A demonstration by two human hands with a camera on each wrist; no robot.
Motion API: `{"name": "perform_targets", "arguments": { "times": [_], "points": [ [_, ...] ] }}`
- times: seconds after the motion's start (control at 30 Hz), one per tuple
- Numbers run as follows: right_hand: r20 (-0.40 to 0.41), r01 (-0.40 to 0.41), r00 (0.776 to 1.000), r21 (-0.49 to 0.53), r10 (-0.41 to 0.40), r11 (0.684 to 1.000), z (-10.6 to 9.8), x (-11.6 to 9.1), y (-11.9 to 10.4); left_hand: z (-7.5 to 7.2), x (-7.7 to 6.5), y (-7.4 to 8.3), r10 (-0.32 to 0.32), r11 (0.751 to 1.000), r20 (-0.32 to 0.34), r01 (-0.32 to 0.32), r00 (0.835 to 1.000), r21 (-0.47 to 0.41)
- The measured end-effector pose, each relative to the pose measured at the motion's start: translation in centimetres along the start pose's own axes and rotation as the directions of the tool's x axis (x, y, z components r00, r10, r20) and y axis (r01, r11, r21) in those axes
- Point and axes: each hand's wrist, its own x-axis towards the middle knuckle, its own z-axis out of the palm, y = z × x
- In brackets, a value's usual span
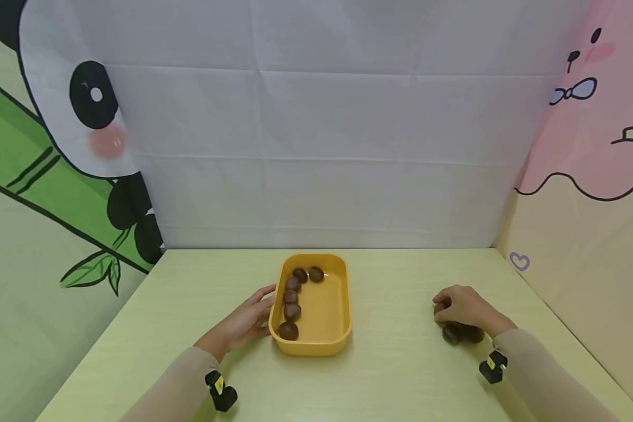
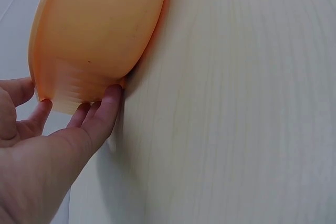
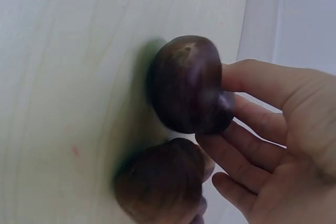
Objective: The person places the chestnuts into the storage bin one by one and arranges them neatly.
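Note:
A yellow plastic tray (image 1: 324, 349) stands mid-table with several brown chestnuts (image 1: 292, 312), mostly along its left side. My left hand (image 1: 244, 324) touches the tray's left side with spread fingers; in the left wrist view its fingertips lie against the orange-looking wall (image 2: 100, 30). Over at the right, my right hand (image 1: 466, 308) pinches a chestnut (image 3: 184, 85) between thumb and fingers. Other chestnuts (image 1: 452, 334) lie just below that hand on the table, partly hidden by it. A smaller dark piece shows behind the held chestnut in the right wrist view.
The pale wood-grain table (image 1: 390, 351) runs back to a white cloth wall (image 1: 332, 193). A panda-and-bamboo printed panel (image 1: 84, 223) borders it on the left and a pink cartoon panel (image 1: 585, 264) on the right. Each wrist wears a small black camera (image 1: 493, 367).

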Motion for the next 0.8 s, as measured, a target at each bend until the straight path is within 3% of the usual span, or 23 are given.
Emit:
{"name": "perform_targets", "arguments": {
  "times": [0.37,0.53,0.8],
  "points": [
    [0.0,0.022,1.0,0.043,-0.022,0.999,-1.3,2.4,-3.6,0.2,0.1,0.1,-0.01,1.0,-0.018,0.01,1.0,-0.006],
    [0.017,0.026,0.999,0.102,-0.028,0.994,-1.9,4.1,-6.1,0.2,0.1,0.2,-0.011,1.0,-0.014,0.011,1.0,-0.009],
    [0.027,0.107,0.993,0.154,-0.112,0.982,-1.6,6.9,-10.6,0.2,0.1,0.2,-0.018,1.0,-0.016,0.018,1.0,-0.012]
  ]
}}
